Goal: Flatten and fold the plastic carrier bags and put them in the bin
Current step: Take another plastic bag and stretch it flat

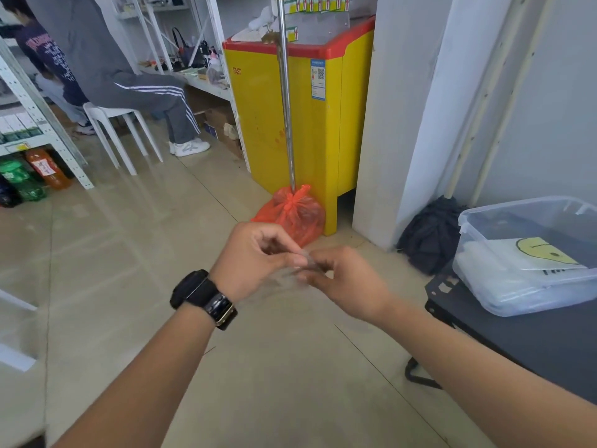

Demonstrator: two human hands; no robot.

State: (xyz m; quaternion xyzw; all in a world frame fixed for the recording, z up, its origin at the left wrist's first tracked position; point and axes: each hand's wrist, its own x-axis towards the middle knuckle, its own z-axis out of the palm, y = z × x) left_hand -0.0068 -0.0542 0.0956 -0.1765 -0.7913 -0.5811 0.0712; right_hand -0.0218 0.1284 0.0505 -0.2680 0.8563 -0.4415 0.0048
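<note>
My left hand, with a black watch on its wrist, and my right hand meet in mid-air over the floor. Their fingertips pinch a small, thin, clear plastic piece. It is blurred, so I cannot tell whether it is a bag. At the right a clear plastic bin stands on a black table. Inside it lie flat white carrier bags, and the top bag has a yellow smiley face.
A yellow chest freezer with a red lid stands ahead. A metal pole leans on it, its foot wrapped in a tied red bag. A black bundle lies by the white column. Two people sit at the left by shelves.
</note>
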